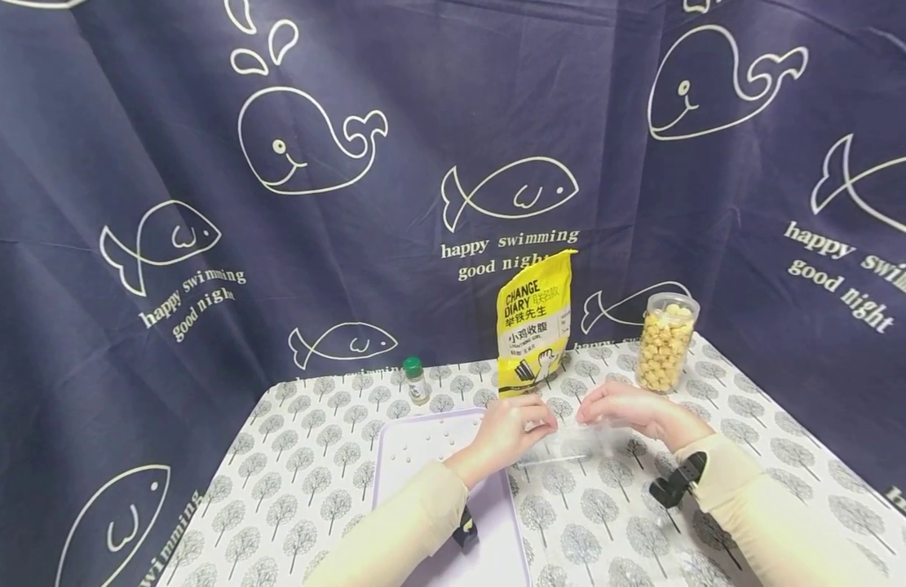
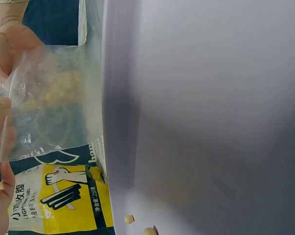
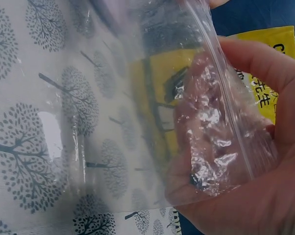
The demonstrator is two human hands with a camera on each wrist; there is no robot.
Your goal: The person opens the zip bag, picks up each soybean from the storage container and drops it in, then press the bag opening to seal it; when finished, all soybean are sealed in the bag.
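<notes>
head: bag [image 1: 574, 445] over tablecloth [image 1: 284, 461], navy curtain [image 1: 430, 90] behind

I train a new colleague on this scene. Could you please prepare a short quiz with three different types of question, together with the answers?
1. True or false: in the head view, the tall yellow printed pouch stands to the right of the clear cylindrical jar of yellowish balls.
2. Which lies on the pale purple tray?
A) a small green-capped bottle
B) small pale round pieces
C) the jar
3. Short answer: what do the left hand and right hand both hold?

Key:
1. False; it stands to the left.
2. B
3. A clear plastic zip bag.
</notes>
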